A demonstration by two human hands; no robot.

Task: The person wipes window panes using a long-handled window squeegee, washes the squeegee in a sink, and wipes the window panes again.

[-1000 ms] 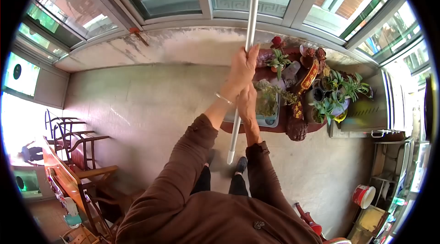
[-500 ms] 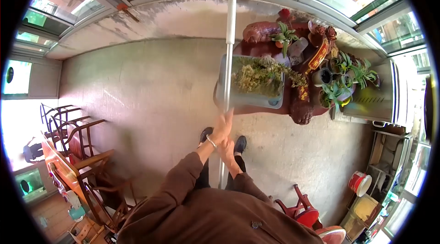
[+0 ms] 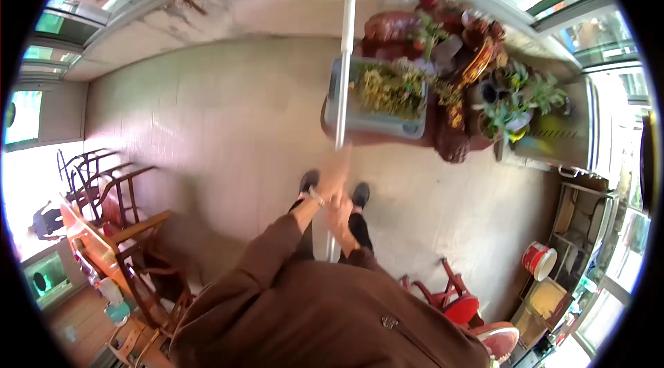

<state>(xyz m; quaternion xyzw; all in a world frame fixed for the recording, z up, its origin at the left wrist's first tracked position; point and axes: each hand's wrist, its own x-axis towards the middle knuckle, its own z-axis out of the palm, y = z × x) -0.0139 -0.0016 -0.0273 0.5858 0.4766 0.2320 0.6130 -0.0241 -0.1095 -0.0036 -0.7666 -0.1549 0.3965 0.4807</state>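
Note:
A long white pole (image 3: 349, 8), thicker in its far part and thinner nearer me, runs from the top of the view down to my body. My left hand (image 3: 333, 178), with a bracelet at the wrist, is closed round the thin part and smeared by motion. Just below it, my right hand (image 3: 339, 216) grips the same pole. Beyond my hands, the pole passes in front of the left end of a clear plastic tub (image 3: 418, 127) that holds yellow-green plants (image 3: 391, 88). The pole's far end lies outside the view.
The tub rests on a reddish-brown carved table (image 3: 453, 143) with potted plants (image 3: 515, 102) at its right. Wooden chairs (image 3: 131, 181) stand at the left. A red stool (image 3: 460, 307) and a red-and-white bucket (image 3: 539, 261) are at the lower right. Windows line the far wall (image 3: 242, 15).
The room's contents sit higher in the view now. Both hands stay on the pole; the left hand has moved slightly up in the view and is more blurred.

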